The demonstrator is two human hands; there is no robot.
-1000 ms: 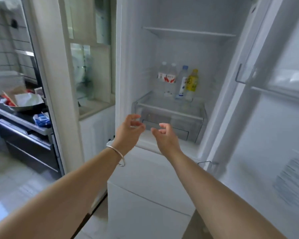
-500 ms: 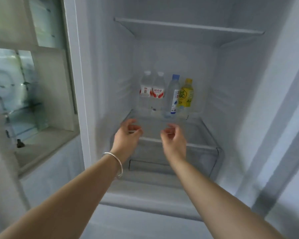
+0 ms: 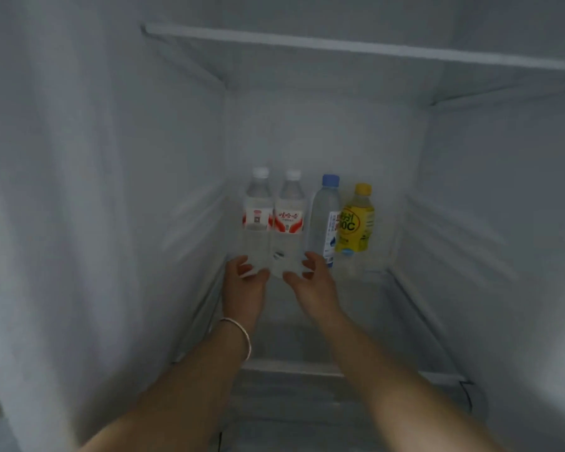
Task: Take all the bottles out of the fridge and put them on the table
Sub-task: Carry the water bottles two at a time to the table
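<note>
Several bottles stand in a row at the back of the fridge's glass shelf [image 3: 372,308]. From the left: a clear bottle with a red-and-white label [image 3: 257,210], a second one like it [image 3: 289,213], a clear blue-capped bottle [image 3: 324,216], and a yellow-capped bottle with a yellow label [image 3: 356,220]. My left hand [image 3: 243,282] reaches the foot of the leftmost bottle, fingers apart. My right hand [image 3: 313,282] is at the foot of the second bottle, fingers curled and apart. Neither hand grips anything. The bottles' lower ends are partly hidden by my fingers.
A white shelf [image 3: 356,47] spans the fridge overhead. The fridge's left wall [image 3: 95,190] and right wall [image 3: 503,207] close in on both sides. A clear drawer front [image 3: 294,370] sits below the glass shelf.
Both hands have moved forward, deep into the fridge, from the shelf's front edge to the feet of the two left bottles. The view has closed in on the inside.
</note>
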